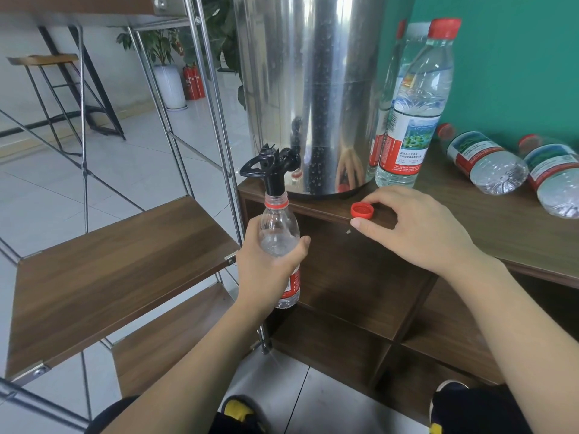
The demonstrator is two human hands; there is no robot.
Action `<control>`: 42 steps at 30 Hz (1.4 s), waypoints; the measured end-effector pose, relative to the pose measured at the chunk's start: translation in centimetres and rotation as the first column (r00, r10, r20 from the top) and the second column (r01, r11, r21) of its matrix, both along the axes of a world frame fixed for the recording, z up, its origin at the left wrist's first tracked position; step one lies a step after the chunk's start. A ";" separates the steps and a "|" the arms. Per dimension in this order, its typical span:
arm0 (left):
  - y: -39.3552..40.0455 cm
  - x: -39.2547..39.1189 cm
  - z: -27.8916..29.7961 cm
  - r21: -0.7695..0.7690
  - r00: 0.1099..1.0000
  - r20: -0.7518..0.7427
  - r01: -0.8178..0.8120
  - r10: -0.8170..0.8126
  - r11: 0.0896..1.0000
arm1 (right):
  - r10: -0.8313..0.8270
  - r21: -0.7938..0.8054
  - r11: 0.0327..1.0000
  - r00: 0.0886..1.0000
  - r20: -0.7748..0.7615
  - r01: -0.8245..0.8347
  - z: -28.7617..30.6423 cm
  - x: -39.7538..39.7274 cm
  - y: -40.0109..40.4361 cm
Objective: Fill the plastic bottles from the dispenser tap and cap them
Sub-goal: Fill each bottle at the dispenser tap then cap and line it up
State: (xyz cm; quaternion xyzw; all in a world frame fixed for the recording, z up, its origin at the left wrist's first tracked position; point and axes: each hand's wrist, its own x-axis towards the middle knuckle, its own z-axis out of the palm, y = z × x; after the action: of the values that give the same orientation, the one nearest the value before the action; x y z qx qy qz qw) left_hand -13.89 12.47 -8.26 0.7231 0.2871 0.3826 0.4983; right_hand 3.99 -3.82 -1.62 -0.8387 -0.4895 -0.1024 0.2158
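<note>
My left hand (269,267) grips an uncapped clear plastic bottle (278,228) upright, its mouth right under the black tap (272,166) of the steel dispenser (313,89). A red cap (362,210) lies on the wooden cabinet top (470,220) near its front edge. My right hand (413,227) rests there, its fingertips and thumb pinching the cap. A capped full bottle (413,98) stands to the right of the dispenser, another behind it. Two capped bottles (484,159) (554,177) lie on their sides further right.
A metal-framed shelf rack with wooden boards (109,270) stands close on the left of the cabinet. The cabinet's open compartments (360,277) lie below my hands. A teal wall (517,57) backs the cabinet. My shoes (241,415) are on the tiled floor.
</note>
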 end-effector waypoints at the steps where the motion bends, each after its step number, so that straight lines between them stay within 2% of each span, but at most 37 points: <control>1: 0.0 0.0 0.0 -0.003 1.000 0.001 0.001 -0.001 1.000 | 0.001 0.000 1.000 1.000 0.001 -0.001 0.0 0.0 0.0; 42: -0.3 0.0 0.2 -0.017 1.000 -0.005 -0.021 0.021 1.000 | -0.016 -0.008 1.000 1.000 -0.021 0.016 0.1 -0.1 0.0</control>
State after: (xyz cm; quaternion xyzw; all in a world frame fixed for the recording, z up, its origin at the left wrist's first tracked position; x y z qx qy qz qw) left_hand -13.92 12.19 -8.09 0.7167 0.2989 0.3837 0.4998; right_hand 3.86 -3.85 -1.50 -0.8443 -0.4810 -0.0932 0.2168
